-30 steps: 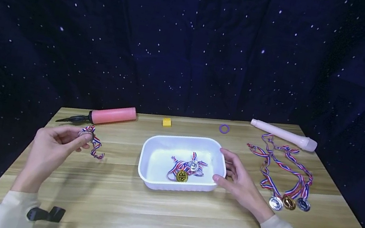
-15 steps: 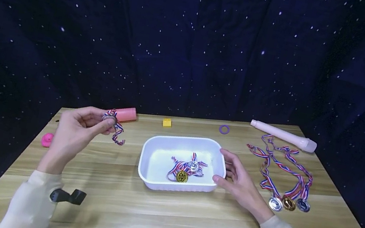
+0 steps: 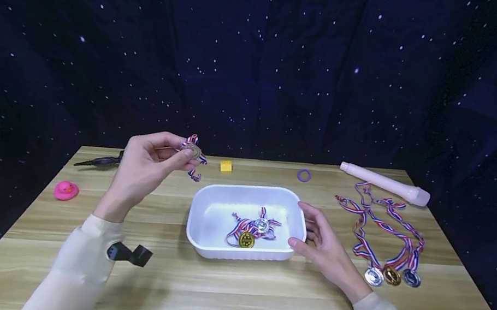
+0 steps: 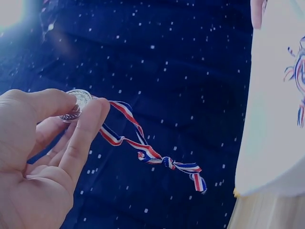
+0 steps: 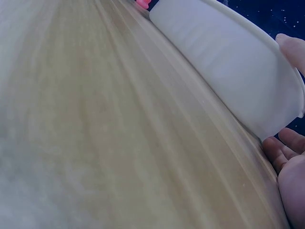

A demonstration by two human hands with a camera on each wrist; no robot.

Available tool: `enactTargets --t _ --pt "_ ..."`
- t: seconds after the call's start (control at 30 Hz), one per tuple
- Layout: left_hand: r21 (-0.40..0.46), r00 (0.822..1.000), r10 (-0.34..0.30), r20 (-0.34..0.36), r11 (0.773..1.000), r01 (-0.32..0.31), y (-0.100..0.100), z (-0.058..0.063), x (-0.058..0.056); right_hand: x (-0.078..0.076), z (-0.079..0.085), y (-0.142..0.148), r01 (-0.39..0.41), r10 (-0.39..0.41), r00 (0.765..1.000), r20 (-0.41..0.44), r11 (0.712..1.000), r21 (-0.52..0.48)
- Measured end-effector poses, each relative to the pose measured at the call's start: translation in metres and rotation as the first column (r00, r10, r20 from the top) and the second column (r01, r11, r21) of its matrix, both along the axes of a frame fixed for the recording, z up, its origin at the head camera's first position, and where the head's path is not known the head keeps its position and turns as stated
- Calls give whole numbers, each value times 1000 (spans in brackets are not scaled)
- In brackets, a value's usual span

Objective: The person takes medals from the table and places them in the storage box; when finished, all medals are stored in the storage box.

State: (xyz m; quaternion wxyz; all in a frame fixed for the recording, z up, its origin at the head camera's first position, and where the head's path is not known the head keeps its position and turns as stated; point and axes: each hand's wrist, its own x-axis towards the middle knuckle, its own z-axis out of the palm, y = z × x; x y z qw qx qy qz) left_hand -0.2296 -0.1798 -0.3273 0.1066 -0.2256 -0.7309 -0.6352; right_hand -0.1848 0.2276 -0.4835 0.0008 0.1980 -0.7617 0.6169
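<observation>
Raised over the table to the left of the tub, my left hand (image 3: 146, 164) pinches a silver-coloured medal (image 4: 80, 101) between thumb and fingers. Its red, white and blue ribbon (image 4: 128, 113) trails free from the fingertips, ending in a knot. My right hand (image 3: 326, 249) grips the right end of a white plastic tub (image 3: 236, 255), thumb over the rim at the near corner and fingers bent along the side wall. Inside the tub lie a gold medal (image 3: 246, 240) and a silver medal (image 3: 262, 226) on bunched striped ribbons.
Silver and bronze medals (image 3: 392, 275) with spread ribbons lie right of my right hand. Behind them is a pale pink toy microphone (image 3: 385, 184). Along the back sit a purple ring (image 3: 303, 175), a yellow block (image 3: 226, 166) and a partly hidden black nozzle (image 3: 100, 161). A pink rubber duck (image 3: 66, 190) sits left.
My left hand has moved right and away from me with the medal, uncovering the pink duck and now covering the pink pump barrel. The right hand and the tub have stayed put.
</observation>
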Motion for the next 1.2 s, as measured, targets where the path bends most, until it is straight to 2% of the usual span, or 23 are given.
enactTargets --t 0.17,0.23,0.33,0.47,0.77,0.93,1.1,1.2 --pt "5 998 -53 46 999 53 19 -5 -2 0 -1 -1 3 -3 1000 -1 1000 7" --pt "-24 996 -58 63 998 60 25 -9 -1 -1 -1 -1 3 -3 1000 -5 1000 6" --pt "-113 996 -36 85 993 46 32 -17 0 -1 -1 -2 0 0 1000 -11 1000 5" --pt "-232 994 4 105 972 20 37 -31 1 -1 -1 -3 -2 2 1000 -18 1000 7" --pt "-341 988 41 152 940 13 45 -60 7 0 0 -1 -11 11 1000 -12 1000 -6" --pt "-416 983 54 177 909 25 52 -67 10 0 0 -1 -11 11 1000 -9 1000 -14" --pt "-460 972 68 223 887 43 58 -72 11 -1 -1 0 -16 15 1000 -17 1000 -16" --pt "-494 973 68 219 868 50 62 -74 12 -1 0 0 -13 13 1000 -18 1000 -16"
